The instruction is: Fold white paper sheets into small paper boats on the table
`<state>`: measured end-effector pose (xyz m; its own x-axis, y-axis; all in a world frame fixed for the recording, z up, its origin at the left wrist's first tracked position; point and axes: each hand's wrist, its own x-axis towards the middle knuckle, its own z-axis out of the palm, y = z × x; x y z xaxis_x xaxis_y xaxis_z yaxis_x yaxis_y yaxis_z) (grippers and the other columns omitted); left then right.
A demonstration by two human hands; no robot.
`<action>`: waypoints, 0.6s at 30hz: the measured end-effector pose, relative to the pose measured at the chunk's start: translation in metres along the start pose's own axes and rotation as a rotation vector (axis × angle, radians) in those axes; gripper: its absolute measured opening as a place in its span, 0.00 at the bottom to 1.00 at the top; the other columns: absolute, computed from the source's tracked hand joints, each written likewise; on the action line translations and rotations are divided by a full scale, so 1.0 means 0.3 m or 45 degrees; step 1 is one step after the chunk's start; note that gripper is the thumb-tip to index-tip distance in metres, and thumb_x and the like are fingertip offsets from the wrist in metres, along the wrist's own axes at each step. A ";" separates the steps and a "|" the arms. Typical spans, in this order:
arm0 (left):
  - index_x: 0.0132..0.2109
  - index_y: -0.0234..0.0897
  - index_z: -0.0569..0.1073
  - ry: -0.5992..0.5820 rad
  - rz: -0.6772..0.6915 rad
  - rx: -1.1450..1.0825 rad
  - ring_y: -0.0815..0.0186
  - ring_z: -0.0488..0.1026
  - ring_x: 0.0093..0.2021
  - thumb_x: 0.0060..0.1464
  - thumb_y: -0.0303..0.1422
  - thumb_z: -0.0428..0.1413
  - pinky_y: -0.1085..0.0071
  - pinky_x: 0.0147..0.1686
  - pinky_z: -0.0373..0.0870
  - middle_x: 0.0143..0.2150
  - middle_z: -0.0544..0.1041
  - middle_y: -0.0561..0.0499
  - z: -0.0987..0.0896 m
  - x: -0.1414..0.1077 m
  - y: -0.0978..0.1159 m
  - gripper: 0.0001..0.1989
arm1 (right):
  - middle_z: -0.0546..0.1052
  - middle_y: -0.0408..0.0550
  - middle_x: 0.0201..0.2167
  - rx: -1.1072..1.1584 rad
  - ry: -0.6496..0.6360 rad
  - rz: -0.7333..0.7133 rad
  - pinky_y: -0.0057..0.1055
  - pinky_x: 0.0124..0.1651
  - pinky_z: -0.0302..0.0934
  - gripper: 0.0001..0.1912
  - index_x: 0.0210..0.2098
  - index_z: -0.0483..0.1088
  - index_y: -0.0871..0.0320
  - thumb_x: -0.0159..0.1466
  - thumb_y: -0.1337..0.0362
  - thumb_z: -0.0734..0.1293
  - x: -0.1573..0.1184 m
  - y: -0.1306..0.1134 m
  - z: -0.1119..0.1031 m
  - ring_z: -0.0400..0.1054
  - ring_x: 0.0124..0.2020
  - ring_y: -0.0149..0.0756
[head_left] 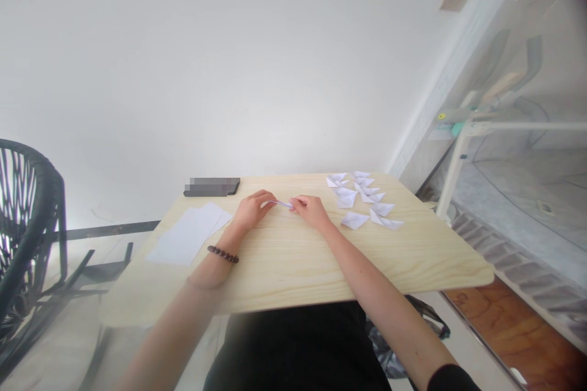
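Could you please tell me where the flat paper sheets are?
In the head view, the paper sheets lie on the left of the table, beside the left hand.

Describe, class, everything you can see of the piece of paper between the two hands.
The piece of paper looks white with a faint violet tinge, and thin. It shows as a narrow strip, seen nearly edge-on; it appears folded, but its creases are too small to make out. It lies roughly crosswise between the left hand and the right hand, whose fingers hold its ends, over the pale, wood-grained table. Whether it touches the tabletop is unclear.
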<state>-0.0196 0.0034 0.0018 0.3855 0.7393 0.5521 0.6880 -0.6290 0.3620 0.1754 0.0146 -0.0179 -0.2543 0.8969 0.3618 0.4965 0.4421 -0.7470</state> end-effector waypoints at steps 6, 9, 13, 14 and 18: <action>0.38 0.40 0.70 0.075 -0.023 0.086 0.70 0.68 0.34 0.53 0.34 0.46 0.73 0.35 0.63 0.41 0.67 0.48 0.000 0.002 0.009 0.10 | 0.75 0.44 0.26 0.022 -0.002 -0.032 0.23 0.30 0.58 0.13 0.31 0.69 0.58 0.59 0.58 0.57 -0.002 -0.007 -0.003 0.67 0.24 0.27; 0.39 0.40 0.70 0.050 -0.013 0.082 0.69 0.67 0.35 0.53 0.33 0.46 0.73 0.36 0.63 0.39 0.67 0.49 -0.002 0.003 0.011 0.10 | 0.75 0.43 0.25 -0.095 0.026 -0.073 0.24 0.31 0.57 0.11 0.30 0.70 0.57 0.58 0.58 0.59 -0.001 -0.006 0.002 0.66 0.25 0.28; 0.40 0.40 0.69 -0.016 0.019 0.045 0.68 0.67 0.37 0.54 0.31 0.45 0.72 0.38 0.63 0.37 0.69 0.49 -0.008 0.004 0.016 0.10 | 0.74 0.43 0.24 -0.162 0.059 -0.088 0.24 0.31 0.57 0.10 0.31 0.70 0.56 0.56 0.59 0.60 0.002 0.001 0.009 0.66 0.26 0.29; 0.40 0.40 0.69 -0.028 0.026 0.038 0.68 0.67 0.38 0.54 0.31 0.45 0.72 0.38 0.63 0.37 0.69 0.49 -0.009 0.004 0.017 0.10 | 0.74 0.43 0.24 -0.148 0.060 -0.090 0.24 0.31 0.57 0.10 0.31 0.69 0.57 0.57 0.59 0.60 0.003 0.003 0.010 0.66 0.25 0.28; 0.40 0.39 0.69 -0.057 0.065 0.032 0.67 0.67 0.39 0.53 0.30 0.45 0.71 0.39 0.63 0.38 0.70 0.49 -0.012 0.005 0.022 0.10 | 0.74 0.44 0.26 0.000 0.053 -0.082 0.24 0.31 0.58 0.10 0.32 0.67 0.58 0.58 0.60 0.58 0.002 0.004 0.010 0.66 0.25 0.28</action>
<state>-0.0166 -0.0007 0.0077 0.4470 0.7169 0.5351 0.6819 -0.6602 0.3149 0.1733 0.0156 -0.0202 -0.2512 0.8661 0.4321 0.4804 0.4991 -0.7212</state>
